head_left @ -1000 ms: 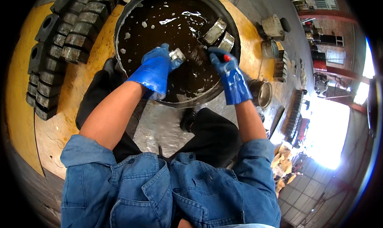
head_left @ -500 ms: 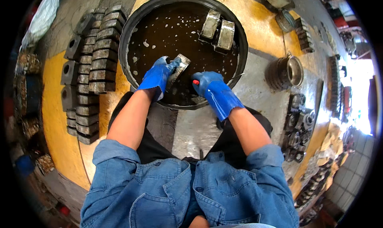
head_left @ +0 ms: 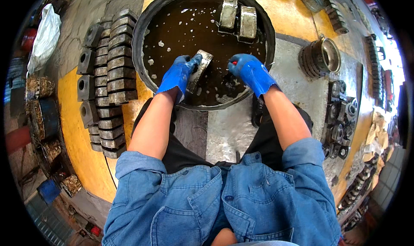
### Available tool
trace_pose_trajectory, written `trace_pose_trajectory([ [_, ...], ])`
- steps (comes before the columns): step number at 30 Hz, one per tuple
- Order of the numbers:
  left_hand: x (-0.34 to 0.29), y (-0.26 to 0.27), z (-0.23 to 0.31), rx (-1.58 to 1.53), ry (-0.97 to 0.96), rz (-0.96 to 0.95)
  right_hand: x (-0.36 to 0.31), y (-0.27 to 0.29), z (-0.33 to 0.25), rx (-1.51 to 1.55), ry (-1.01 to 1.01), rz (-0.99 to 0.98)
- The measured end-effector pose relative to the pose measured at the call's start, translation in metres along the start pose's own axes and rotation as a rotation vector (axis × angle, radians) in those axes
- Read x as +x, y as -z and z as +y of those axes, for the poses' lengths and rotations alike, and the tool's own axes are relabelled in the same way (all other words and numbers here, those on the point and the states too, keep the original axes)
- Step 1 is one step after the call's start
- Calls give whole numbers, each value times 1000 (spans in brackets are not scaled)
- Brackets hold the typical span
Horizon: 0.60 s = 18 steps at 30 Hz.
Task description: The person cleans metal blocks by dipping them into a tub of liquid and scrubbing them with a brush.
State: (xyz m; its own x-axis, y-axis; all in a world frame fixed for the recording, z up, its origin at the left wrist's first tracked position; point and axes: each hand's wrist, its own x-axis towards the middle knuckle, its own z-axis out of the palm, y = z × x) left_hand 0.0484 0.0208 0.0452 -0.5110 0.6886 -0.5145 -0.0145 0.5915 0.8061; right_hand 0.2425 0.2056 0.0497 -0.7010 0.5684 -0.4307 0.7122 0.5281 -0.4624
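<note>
Inside the round black tub [head_left: 137,52], dark liquid [head_left: 168,32] surrounds two metal blocks [head_left: 228,14] at the far right. Over the tub's near half, the left hand [head_left: 184,68] has its grip pinching a slanted block [head_left: 202,70]; the right hand [head_left: 245,68] curls around a mostly hidden red item [head_left: 235,63]. Advisable: firm pinch, block within the tub's rim, surfaces presumably slippery.
</note>
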Motion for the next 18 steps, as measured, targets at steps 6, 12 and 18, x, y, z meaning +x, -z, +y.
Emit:
trace_pose_trajectory([
  [6,7,-3,-14,24,-16,89,4,21,-17,-393,-241,108],
  [12,1,-1,2,2,-14,-11,-1,-7,-30,302,-79,14],
  [18,-15,-3,27,-98,41,-76,-31,-48,-43,1016,45,-276],
])
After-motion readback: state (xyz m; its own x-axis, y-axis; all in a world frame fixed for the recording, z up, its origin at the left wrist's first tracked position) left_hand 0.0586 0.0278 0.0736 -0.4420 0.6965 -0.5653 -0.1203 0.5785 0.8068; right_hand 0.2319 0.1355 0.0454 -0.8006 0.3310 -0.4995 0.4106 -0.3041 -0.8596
